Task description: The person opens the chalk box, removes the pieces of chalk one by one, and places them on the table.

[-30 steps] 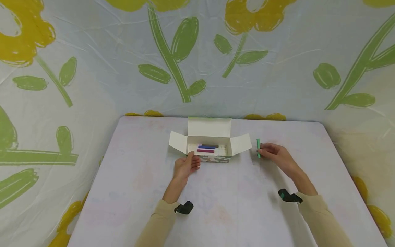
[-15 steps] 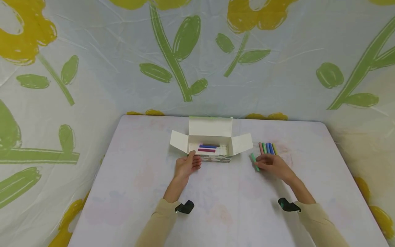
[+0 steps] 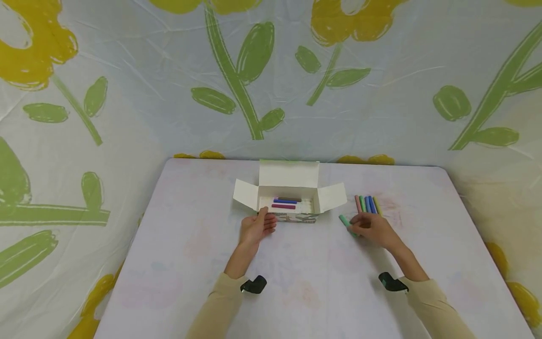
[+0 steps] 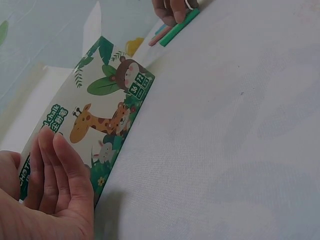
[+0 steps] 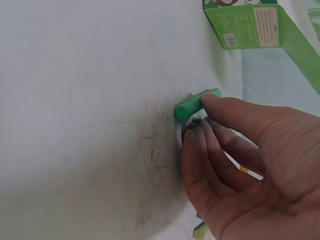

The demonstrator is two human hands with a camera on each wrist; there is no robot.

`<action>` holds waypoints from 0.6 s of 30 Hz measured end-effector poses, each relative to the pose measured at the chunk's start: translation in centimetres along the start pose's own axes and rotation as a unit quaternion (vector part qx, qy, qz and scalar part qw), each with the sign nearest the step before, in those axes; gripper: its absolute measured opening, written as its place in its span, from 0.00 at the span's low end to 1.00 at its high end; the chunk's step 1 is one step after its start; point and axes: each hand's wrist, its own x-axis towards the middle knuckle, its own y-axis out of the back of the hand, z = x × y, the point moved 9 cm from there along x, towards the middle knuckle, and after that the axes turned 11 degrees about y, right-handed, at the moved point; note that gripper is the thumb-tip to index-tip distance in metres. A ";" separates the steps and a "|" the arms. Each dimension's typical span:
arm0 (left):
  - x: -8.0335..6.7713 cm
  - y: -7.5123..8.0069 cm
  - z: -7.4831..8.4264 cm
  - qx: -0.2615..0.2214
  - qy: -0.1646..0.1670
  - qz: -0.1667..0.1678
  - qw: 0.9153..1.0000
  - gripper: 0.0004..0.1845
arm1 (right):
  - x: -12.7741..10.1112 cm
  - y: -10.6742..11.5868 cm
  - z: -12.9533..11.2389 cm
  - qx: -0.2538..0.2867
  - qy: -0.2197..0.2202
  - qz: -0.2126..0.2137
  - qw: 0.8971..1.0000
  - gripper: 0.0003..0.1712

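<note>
**Right hand on green chalk, left hand at box**

We see the right hand (image 3: 374,229) pinching a green chalk (image 3: 346,224) between thumb and fingertips. The other fingers are curled loosely under. The chalk lies low on the table (image 3: 296,282), angled, its free end toward the box (image 3: 290,200). In the right wrist view the thumb sits on top of the chalk (image 5: 196,103) and the fingertips (image 5: 192,137) close in below it; we can't tell whether the stick is touching the table or just off it.

The chalk is right of the box, near its open right flap, and just in front of a row of loose chalks (image 3: 367,204). That row holds pink, green, blue and yellow sticks lying side by side, touching or nearly so, just beyond the right hand's knuckles.

The left hand (image 3: 255,227) rests against the box's front left corner. Its fingers are straight and relaxed, flat on the printed front face, gripping nothing. The left wrist view confirms it: fingers (image 4: 60,165) lie against the animal print on the box (image 4: 107,117).

The box is open, lid up at the back, side flaps out. Inside we see three sticks (image 3: 285,202) lying crosswise: a dark one, a blue one, a magenta one.

Both sleeves are tan. Flower-print sheeting hangs behind the table.
</note>
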 end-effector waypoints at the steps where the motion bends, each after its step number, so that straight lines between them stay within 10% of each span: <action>1: 0.0 0.0 0.0 0.001 -0.001 -0.001 1.000 0.20 | 0.0 0.0 0.1 0.002 -0.003 -0.003 1.000 0.14; 18: 0.0 0.0 0.0 0.000 0.001 0.000 1.000 0.21 | 1.2 3.2 -2.5 -0.018 0.027 0.014 0.999 0.15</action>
